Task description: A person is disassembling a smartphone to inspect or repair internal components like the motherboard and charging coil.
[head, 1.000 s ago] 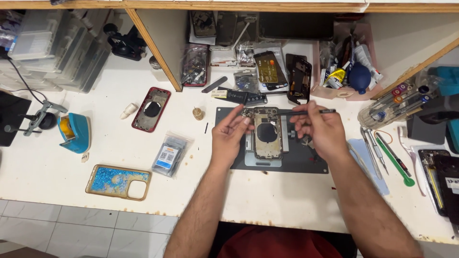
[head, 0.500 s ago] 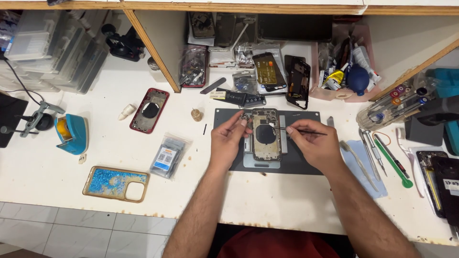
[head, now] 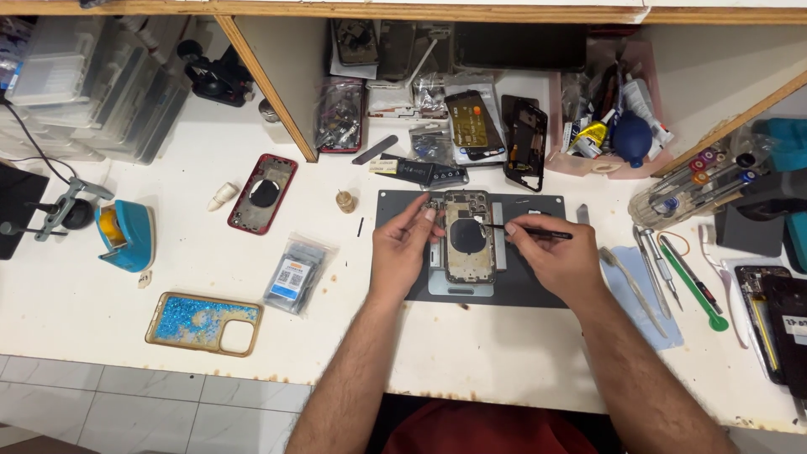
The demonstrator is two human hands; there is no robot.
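We have the opened phone [head: 469,236] lying face-down-shell on the grey mat [head: 538,290], mid-bench. Our left hand [head: 402,248] steadies its left edge, fingers pressed to the frame. Our right hand [head: 551,256] pinches a thin black tool [head: 530,231], tip at the upper interior. We judge disassembly well under way: the screen is off, internals remain inside.

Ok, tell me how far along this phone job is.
Done: the opened phone housing lies face-up on the dark mat, screen off. In hand: the left hand steadies its edge while the right hand works a thin dark tool inside. Left: the housing is still open.
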